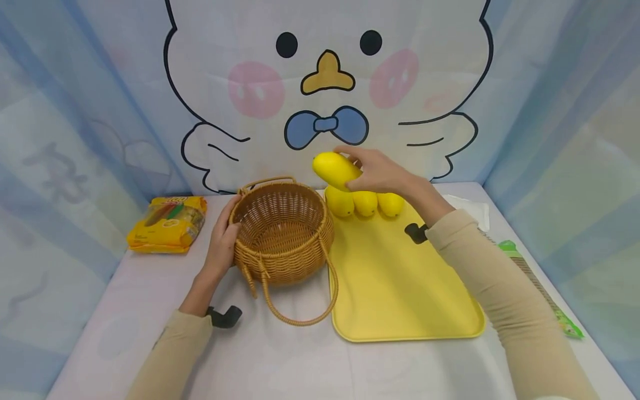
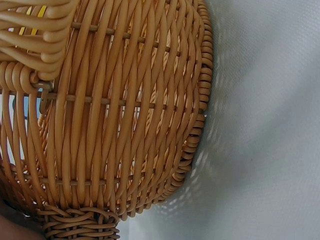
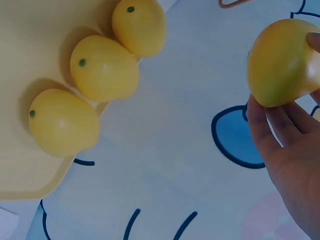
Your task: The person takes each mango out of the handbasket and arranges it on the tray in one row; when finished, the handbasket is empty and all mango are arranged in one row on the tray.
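My right hand holds a yellow mango between fingers and thumb, raised over the back edge of the yellow tray. Seen from the right wrist, the held mango has a greenish tint near its lower end. Three more mangoes sit side by side at the back of the tray. To the left stands a round wicker basket, its inside bare and one handle folded down in front. My left hand grips the basket's left rim. Woven basket wall fills much of the left wrist view.
A yellow food packet lies on the white table left of the basket. Beyond the tray's right side are a long green-edged packet and a white packet. A printed curtain stands behind the table.
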Demonstrator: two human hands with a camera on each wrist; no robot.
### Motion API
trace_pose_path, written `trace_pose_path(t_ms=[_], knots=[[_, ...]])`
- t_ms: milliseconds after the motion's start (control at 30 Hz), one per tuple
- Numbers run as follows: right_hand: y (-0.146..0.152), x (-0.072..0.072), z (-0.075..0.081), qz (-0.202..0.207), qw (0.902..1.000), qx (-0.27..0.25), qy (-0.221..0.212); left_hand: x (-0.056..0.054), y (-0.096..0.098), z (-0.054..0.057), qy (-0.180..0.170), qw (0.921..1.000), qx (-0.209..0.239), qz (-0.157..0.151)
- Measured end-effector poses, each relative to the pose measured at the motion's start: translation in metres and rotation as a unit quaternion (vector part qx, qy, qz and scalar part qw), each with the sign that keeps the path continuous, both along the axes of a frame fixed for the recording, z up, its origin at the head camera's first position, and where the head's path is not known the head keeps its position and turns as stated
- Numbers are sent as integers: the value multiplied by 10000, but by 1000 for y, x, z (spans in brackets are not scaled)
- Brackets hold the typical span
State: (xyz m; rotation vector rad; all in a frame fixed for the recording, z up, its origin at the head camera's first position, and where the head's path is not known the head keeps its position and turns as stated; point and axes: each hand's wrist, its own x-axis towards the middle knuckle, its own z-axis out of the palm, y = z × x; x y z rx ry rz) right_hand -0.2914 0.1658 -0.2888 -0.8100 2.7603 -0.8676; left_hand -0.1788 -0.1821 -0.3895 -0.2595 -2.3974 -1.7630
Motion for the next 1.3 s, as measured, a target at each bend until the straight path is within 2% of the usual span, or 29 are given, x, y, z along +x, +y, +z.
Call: trace_pose_path(t_ms=[233,433,600,733,867,1000,1167,1300], knots=[[30,-11,-8,-561,9984,-63,-39,-2,-1,-3,20,10000,14,-13],[53,-21,-18,-943,9955,-117,14,1,0,1,19,10000,-41,7],[68,-21,-22,-1218,9924,-151,-32,-1,-1,0,7,10000,13,-20],[77,-19,-24,-1402,9901,-64,-43,-7,-5,-10,14,10000,84,-22],[87,-18,-29,-1504,9886,-21,-58,-17,-11,-25,78,9999,98,0],[96,-19,-34,-1615,9868,-60,-61,-20,-12,-31,162,9998,78,21],[105,-19,-42,-1755,9843,-123,-101,-19,-12,-31,140,9999,61,31],[110,-18,-49,-1889,9817,-117,-200,-13,-8,-21,58,9999,89,3]])
